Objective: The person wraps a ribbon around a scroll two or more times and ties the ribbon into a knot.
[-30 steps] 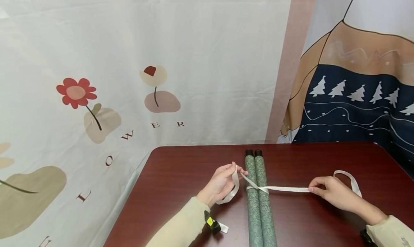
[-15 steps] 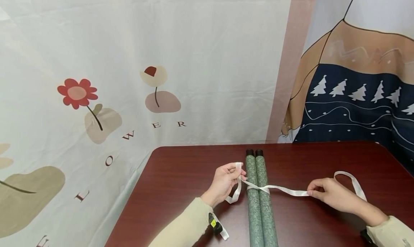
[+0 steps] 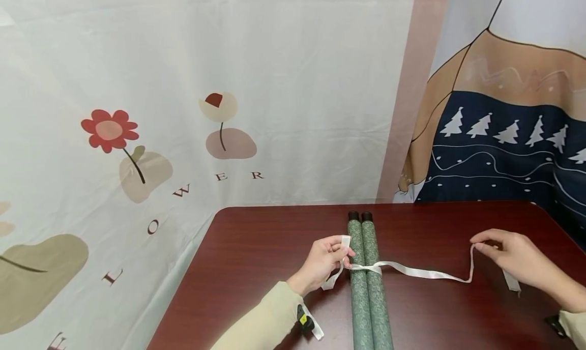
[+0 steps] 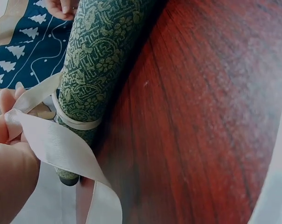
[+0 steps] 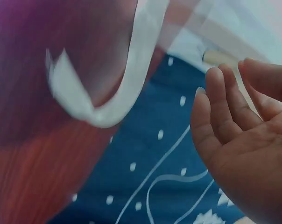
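Two green patterned scrolls (image 3: pixel 370 299) with black end knobs lie side by side on the table. A white ribbon (image 3: pixel 418 272) wraps round both and crosses over on top of them. Just left of the scrolls, my left hand (image 3: pixel 320 262) pinches one tail of it, and a ribbon loop (image 4: pixel 61 144) hangs from those fingers in the left wrist view. Out to the right, my right hand (image 3: pixel 522 253) holds the other tail between thumb and fingertips, slack toward the scrolls. The loose ribbon end (image 5: pixel 71 91) dangles below that hand.
The dark red wooden table (image 3: pixel 256 238) has its far edge against a printed cloth backdrop (image 3: pixel 297 85). A band with a black buckle (image 3: pixel 305 319) sits at the left sleeve, its white strap end hanging over the table.
My right hand has moved right and up along the ribbon, and its tail has gone from taut to slack. My left hand has shifted slightly right, close against the scrolls.
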{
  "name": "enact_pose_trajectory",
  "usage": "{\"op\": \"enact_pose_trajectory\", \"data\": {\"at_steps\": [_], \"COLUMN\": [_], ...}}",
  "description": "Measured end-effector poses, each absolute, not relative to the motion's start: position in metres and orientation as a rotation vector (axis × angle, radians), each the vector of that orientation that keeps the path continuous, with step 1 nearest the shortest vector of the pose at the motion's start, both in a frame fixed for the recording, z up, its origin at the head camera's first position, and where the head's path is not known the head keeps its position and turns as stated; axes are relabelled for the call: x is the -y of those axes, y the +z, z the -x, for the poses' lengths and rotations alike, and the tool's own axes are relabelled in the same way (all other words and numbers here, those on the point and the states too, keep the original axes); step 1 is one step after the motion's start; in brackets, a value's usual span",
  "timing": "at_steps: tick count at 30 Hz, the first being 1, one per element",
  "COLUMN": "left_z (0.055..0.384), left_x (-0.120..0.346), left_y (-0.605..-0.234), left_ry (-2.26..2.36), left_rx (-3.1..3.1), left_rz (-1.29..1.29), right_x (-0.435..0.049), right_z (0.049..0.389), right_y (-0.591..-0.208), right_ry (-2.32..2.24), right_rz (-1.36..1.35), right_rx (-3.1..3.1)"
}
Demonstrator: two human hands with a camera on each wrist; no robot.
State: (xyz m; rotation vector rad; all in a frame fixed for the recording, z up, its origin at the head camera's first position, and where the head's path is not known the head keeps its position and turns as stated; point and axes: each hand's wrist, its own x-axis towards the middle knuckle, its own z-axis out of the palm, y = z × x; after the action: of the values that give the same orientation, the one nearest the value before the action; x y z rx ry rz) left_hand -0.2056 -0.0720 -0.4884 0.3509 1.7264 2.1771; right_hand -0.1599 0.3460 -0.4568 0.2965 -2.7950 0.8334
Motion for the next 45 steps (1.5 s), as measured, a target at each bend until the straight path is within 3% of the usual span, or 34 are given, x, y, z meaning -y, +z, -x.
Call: {"op": "enact_pose_trajectory", "data": {"at_steps": [10, 25, 37, 45], "left_z": [0.205, 0.204, 0.203, 0.199], "left_x": [0.075, 0.074, 0.074, 0.072], "left_y": [-0.488, -0.488, -0.486, -0.483], "left_ry": [2.120, 2.163, 2.179, 2.215], "left_rx": [-1.774, -1.783, -1.784, -1.711], "left_rz": [-0.377, -0.338, -0.308, -0.293], "right_x": [-0.394, -0.412, -0.376, -0.336], "right_z": [0.159, 0.146, 0.150, 0.167], "right_y": [-0.479, -0.505, -0.487, -0.464], "right_ry": [0.553, 0.261, 0.515, 0.682], "right_rz": [-0.388, -0.536, -0.389, -0.526], "right_rx": [3.011, 3.019, 2.699, 2.494]}}
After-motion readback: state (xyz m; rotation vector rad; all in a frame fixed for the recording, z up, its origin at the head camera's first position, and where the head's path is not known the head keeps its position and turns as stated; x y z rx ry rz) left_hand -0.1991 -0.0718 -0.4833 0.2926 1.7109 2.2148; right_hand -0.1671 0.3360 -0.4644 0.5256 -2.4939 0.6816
